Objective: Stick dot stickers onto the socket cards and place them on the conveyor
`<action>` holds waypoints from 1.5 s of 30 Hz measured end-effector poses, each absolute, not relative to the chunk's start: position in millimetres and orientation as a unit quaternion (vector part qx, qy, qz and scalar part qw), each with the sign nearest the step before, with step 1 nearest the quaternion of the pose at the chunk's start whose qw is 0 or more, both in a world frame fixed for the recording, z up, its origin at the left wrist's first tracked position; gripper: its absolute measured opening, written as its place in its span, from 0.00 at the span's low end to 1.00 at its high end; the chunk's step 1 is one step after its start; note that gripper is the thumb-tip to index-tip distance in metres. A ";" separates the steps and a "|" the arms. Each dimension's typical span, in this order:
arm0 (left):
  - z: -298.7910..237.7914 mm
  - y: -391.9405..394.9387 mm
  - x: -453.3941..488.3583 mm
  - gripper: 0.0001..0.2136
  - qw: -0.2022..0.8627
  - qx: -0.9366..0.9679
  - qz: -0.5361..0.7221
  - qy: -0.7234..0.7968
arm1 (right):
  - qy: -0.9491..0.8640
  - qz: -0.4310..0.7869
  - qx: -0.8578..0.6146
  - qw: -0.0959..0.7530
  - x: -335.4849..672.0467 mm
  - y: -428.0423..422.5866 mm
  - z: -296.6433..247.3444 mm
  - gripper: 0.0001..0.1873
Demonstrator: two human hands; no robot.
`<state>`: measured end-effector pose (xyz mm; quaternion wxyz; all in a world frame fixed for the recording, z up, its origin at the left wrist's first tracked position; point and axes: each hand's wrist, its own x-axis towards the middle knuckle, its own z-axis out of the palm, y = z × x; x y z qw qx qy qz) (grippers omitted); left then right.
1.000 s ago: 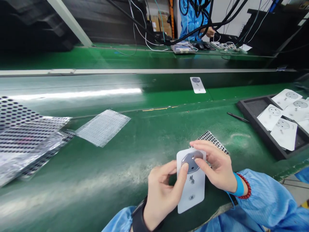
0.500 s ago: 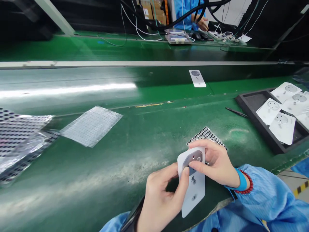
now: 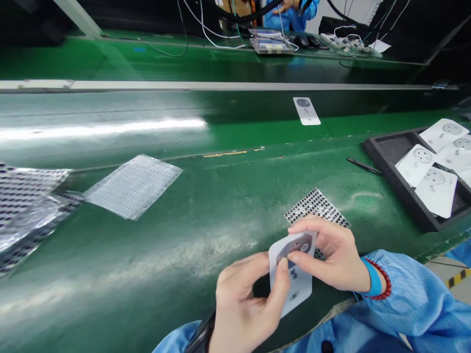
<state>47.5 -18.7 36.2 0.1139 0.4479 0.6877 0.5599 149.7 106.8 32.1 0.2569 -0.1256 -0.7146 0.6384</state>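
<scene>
Both my hands hold a white rectangular card point(image 3: 299, 287) low in the view, above a green workbench point(image 3: 191, 245). A grey oval socket-shaped piece point(image 3: 294, 248) sits on its upper end, under my right hand's fingers. My left hand point(image 3: 245, 304) grips the card's left edge, its thumb on the front. My right hand point(image 3: 333, 255) pinches the upper right part. Just behind the card, a sheet of small black dots point(image 3: 316, 208) lies on the bench, partly hidden by my right hand.
A black tray point(image 3: 390, 157) holds several white socket cards at right, with a black pen-like tool point(image 3: 364, 166) beside it. A lone card point(image 3: 306, 111) lies beyond. Dotted sheets point(image 3: 133, 186) and foil point(image 3: 25, 211) lie left. A co-worker point(image 3: 289, 9) stands beyond the cables.
The card has tilted in my hands, and its lower end looks shorter. The grey piece looks turned. The bench and tray sit higher in the view.
</scene>
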 end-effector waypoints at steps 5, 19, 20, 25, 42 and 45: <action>38.1 -18.6 48.2 0.13 0.093 0.452 0.557 0.690 | -0.722 0.626 -0.125 0.267 149.7 105.0 32.6 0.18; 39.9 -18.7 41.2 0.10 0.158 0.466 0.562 0.665 | -0.702 0.653 -0.128 0.255 150.6 107.3 34.8 0.18; 39.5 -19.0 41.3 0.10 0.162 0.462 0.563 0.666 | -0.701 0.653 -0.129 0.255 150.6 107.2 35.0 0.18; 37.9 -18.7 42.1 0.10 0.169 0.459 0.561 0.668 | -0.702 0.654 -0.131 0.250 150.9 107.6 35.8 0.17; 39.5 -17.2 44.8 0.11 0.132 0.457 0.568 0.672 | -0.734 0.607 -0.135 0.272 150.9 104.7 34.0 0.16; 38.7 -16.1 45.5 0.10 0.119 0.456 0.568 0.675 | -0.733 0.607 -0.139 0.274 150.5 103.9 33.9 0.16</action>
